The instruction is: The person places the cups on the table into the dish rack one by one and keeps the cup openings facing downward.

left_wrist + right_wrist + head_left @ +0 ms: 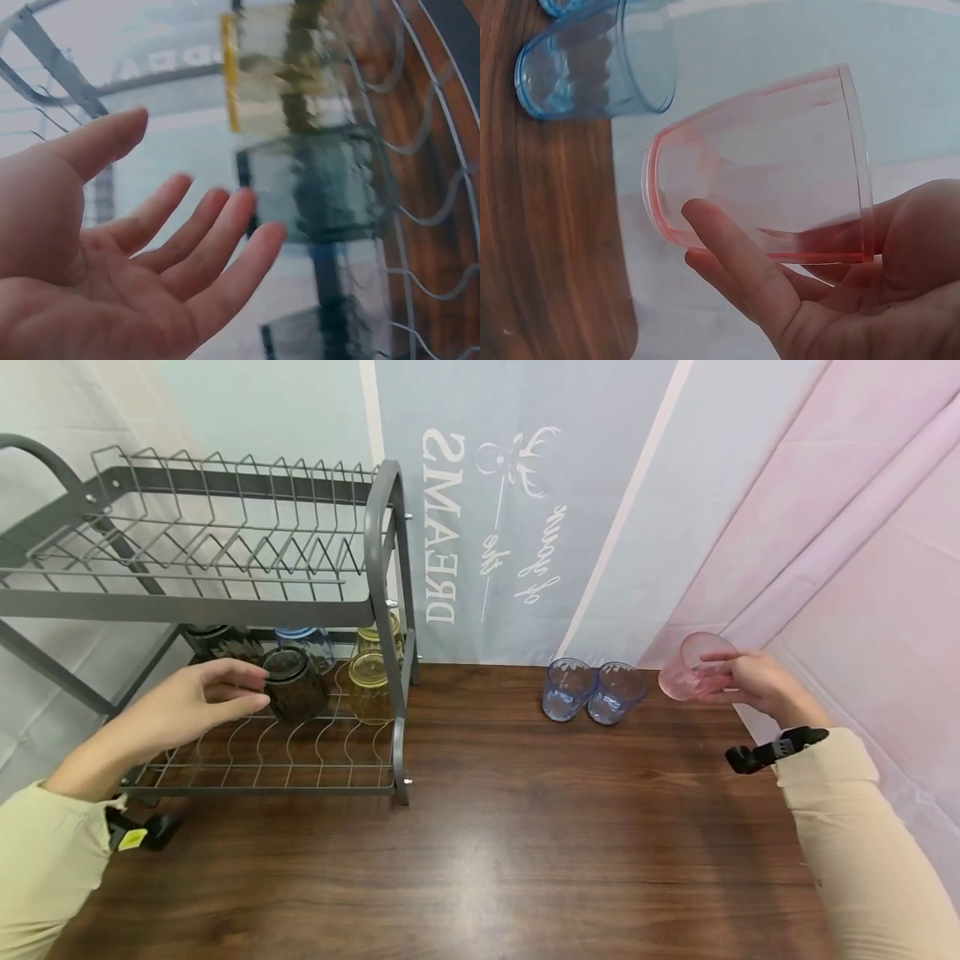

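Note:
My right hand (761, 683) grips a clear pink cup (765, 165) at the table's right back edge, fingers and thumb curled round its side. In the head view the cup (678, 677) tilts slightly. My left hand (191, 702) is beside a dark grey cup (295, 689) on the rack's lower shelf. Its fingers are spread and relaxed in the left wrist view, with nothing between them and the thumb. That dark cup (315, 187) stands upside down, next to a yellow cup (371, 689).
A two-tier grey dish rack (187, 607) fills the left side. Behind the front cups on its lower shelf are another dark cup (225, 643), a blue cup (311, 647) and a yellow cup (384, 635). Two blue cups (567, 689) stand upright side by side on the wooden table (525, 835).

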Tool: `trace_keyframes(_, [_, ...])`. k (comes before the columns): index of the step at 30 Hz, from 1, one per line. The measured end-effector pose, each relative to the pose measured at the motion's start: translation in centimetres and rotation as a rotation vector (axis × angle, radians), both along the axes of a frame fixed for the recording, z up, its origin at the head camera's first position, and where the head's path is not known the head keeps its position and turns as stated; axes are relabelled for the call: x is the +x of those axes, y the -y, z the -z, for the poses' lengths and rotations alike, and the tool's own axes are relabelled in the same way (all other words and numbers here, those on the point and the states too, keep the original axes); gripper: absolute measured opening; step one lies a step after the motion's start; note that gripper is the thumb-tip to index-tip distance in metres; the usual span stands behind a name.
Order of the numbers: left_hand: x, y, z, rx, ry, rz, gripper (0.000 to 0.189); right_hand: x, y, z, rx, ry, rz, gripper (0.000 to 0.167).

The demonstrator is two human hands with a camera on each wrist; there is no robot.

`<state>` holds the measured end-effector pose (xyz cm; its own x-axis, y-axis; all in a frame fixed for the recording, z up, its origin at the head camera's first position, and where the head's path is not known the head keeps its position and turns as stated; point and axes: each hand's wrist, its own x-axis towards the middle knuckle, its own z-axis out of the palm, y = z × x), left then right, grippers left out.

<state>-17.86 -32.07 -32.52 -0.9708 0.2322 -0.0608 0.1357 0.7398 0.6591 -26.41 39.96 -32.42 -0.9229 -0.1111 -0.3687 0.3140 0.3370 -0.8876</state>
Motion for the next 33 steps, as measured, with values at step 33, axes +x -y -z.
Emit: trace_keyframes(33, [4.1,-15.7,-3.3,0.35,0.125,0.544,0.031,5.3,10.6,-5.2,0.206,-0.465,-0.193,0.039])
